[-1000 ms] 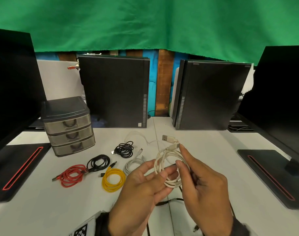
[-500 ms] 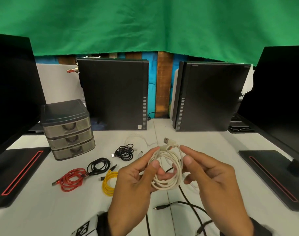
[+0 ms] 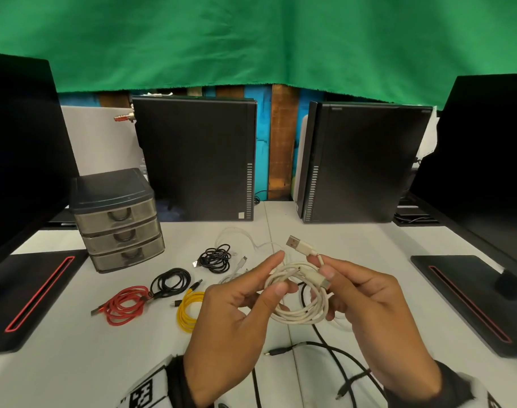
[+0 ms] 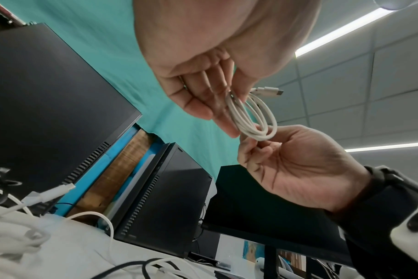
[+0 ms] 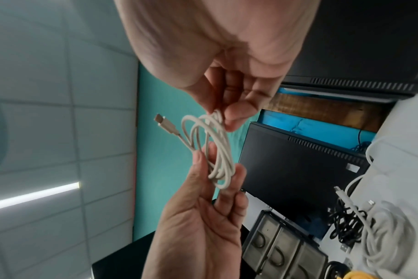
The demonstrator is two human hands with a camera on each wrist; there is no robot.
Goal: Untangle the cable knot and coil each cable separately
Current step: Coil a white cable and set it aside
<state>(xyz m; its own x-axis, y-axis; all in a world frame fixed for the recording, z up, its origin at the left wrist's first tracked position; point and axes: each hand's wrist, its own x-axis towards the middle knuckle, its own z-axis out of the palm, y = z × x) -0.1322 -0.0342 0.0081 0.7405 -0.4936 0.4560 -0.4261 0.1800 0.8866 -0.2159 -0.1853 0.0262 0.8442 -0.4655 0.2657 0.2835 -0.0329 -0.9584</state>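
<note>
A white cable (image 3: 300, 315) is wound into a small coil and held above the table between both hands. Its USB plug (image 3: 299, 245) sticks up at the back. My left hand (image 3: 276, 272) pinches the coil's left side with thumb and forefinger. My right hand (image 3: 328, 293) pinches the right side, thumb on top beside the small plug. The left wrist view shows the coil (image 4: 251, 117) between my left hand (image 4: 232, 98) and right hand (image 4: 255, 143). In the right wrist view the coil (image 5: 217, 151) hangs from my right hand (image 5: 222, 115) into my left hand (image 5: 217, 169).
On the table (image 3: 74, 363) lie a red coil (image 3: 124, 304), a black coil (image 3: 170, 281), a yellow coil (image 3: 189, 309), a black bundle (image 3: 216, 257) and a loose black cable (image 3: 325, 347) near me. A drawer unit (image 3: 118, 219) stands left. Two PC towers (image 3: 195, 160) stand behind.
Both hands have turned and raised the white coil slightly. My right thumb has come onto its right side, and the left thumb and forefinger now pinch the left side.
</note>
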